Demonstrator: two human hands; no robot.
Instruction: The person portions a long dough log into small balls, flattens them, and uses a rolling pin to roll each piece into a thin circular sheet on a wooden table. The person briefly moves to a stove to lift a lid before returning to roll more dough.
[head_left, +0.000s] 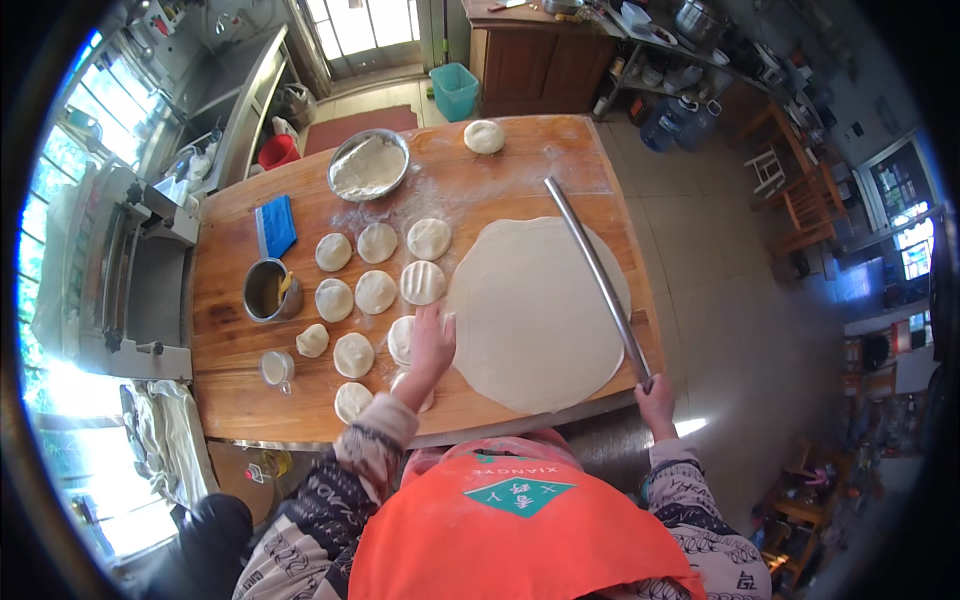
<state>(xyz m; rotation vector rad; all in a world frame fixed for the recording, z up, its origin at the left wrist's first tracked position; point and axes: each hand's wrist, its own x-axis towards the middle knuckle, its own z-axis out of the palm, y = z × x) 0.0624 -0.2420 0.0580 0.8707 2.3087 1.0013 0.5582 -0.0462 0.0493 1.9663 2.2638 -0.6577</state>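
A large, thin round dough sheet (536, 322) lies on the wooden table's right half. My right hand (657, 401) grips the near end of a long metal rolling pin (592, 262), which slants across the sheet's right side. At the sheet's left edge, my left hand (435, 341) partly covers a dough round (400, 339); thumb and fingers are apart, with nothing visible in them. Just beyond its fingertips is another dough round (422, 283) with grooves pressed into its top. Several more dough rounds (375, 292) sit to the left, one of them partly behind my left wrist.
A metal bowl of flour (369, 166) and a lone dough round (484, 137) stand at the table's far side. Leftward are a blue scraper (277, 225), a metal pot (262, 289), a glass cup (277, 367) and a dough lump (313, 340). A machine (150, 277) adjoins the left edge.
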